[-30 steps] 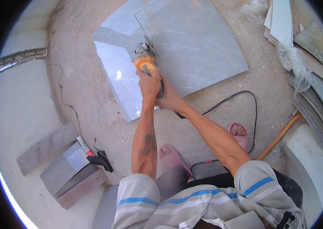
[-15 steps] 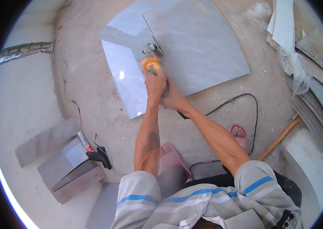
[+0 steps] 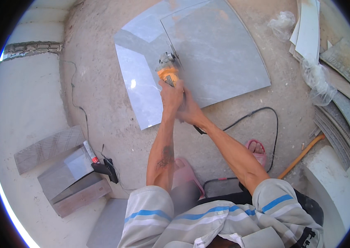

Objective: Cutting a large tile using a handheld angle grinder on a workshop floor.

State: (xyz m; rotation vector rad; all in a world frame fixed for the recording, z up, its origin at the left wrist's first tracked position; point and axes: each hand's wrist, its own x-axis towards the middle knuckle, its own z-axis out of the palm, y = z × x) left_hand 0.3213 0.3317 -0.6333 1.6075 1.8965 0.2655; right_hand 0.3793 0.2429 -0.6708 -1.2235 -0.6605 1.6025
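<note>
An orange-yellow angle grinder (image 3: 168, 75) sits over a large glossy grey tile (image 3: 224, 58) lying on the floor. My left hand (image 3: 171, 96) is wrapped round the grinder's body behind its metal head. Just behind it, my right hand (image 3: 191, 109) grips the rear of the grinder; its fingers are partly hidden and blurred. The thin cutting disc (image 3: 175, 50) stands on edge at a dark straight line in the tile. That line runs away from me, then meets another line at a corner near the far side. Haze blurs the tile beside the disc.
A black cord (image 3: 277, 124) loops from the grinder past my pink slippers (image 3: 189, 175). At right lie stacked tile pieces (image 3: 338, 124), crumpled plastic (image 3: 317, 82) and an orange-yellow handle (image 3: 301, 156). Tile offcuts (image 3: 65, 175), a white-and-red tube (image 3: 91, 151) and another cable (image 3: 84, 118) are at left.
The grinder and both my hands have come slightly toward me along the line in the tile. The whole view has also shifted a little. Both hands keep their hold.
</note>
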